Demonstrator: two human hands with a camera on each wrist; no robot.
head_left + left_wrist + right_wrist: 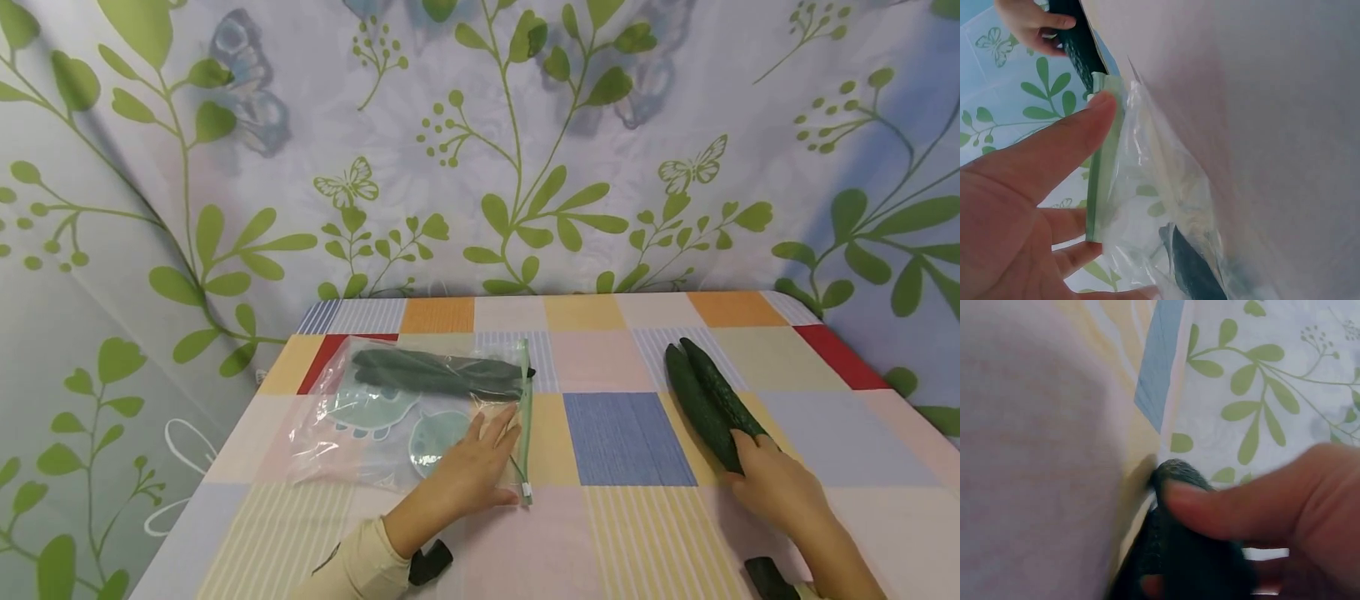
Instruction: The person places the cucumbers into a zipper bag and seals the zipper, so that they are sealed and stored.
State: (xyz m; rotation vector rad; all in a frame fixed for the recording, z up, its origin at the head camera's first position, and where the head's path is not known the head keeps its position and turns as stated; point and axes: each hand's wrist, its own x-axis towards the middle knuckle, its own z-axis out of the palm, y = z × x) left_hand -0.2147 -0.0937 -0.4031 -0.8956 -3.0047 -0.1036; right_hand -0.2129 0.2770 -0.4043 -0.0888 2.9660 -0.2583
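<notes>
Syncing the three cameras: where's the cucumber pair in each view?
Head: right of centre, slanting up-left from the right hand; the cucumber pair shows fully apart from the gripped end.
Left wrist: top left, by the same hand; can't separate both.
Right wrist: bottom centre, cut by the lower edge.
Shared landmark: leaf-print curtain.
</notes>
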